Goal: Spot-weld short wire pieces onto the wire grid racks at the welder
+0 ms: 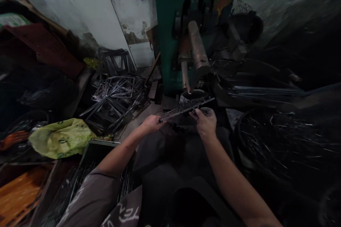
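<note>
Stained walls (135,3) surround slender grey wires (178,112), held parallel.

On the grey shirt (124,210), below and left of the green machine (167,35), white capitals show, an E clearest, the letter before it looking like a Y or T; the white marks on its sleeve (93,193) cannot be read. A faint line of pale writing low on the machine's front is too dim to make out, as is the dark print on the yellow-green bag (64,140) to the machine's lower left.
</note>
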{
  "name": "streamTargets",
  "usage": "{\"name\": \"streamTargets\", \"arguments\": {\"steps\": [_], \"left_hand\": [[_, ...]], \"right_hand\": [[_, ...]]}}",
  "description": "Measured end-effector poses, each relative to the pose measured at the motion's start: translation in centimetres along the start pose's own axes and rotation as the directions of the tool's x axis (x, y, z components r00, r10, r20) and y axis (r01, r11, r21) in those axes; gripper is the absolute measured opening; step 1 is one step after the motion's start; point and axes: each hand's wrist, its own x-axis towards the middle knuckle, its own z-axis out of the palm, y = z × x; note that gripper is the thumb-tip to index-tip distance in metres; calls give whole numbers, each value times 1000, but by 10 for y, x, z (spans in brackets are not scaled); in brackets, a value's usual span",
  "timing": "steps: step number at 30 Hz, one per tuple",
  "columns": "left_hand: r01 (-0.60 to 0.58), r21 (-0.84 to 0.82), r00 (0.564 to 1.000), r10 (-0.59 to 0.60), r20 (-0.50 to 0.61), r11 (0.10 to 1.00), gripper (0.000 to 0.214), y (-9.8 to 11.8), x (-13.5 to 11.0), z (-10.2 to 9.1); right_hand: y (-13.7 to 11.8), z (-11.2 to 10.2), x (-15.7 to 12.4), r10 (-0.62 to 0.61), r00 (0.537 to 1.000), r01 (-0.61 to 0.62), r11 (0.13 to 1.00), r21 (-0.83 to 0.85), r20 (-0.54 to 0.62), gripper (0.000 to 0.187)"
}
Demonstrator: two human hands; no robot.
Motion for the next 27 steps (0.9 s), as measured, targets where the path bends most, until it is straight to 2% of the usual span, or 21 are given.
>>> {"name": "streamTargets", "arguments": {"steps": [13, 27], "left_hand": [[8, -117, 1000, -10, -11, 993, 39, -4, 13, -8], [72, -236, 997, -75, -1, 969, 43, -11, 20, -15]], "right_hand": [[2, 20, 16, -56, 998, 53, 994, 98, 26, 38], [14, 32, 34, -82, 991, 71, 992, 100, 104, 38]]}}
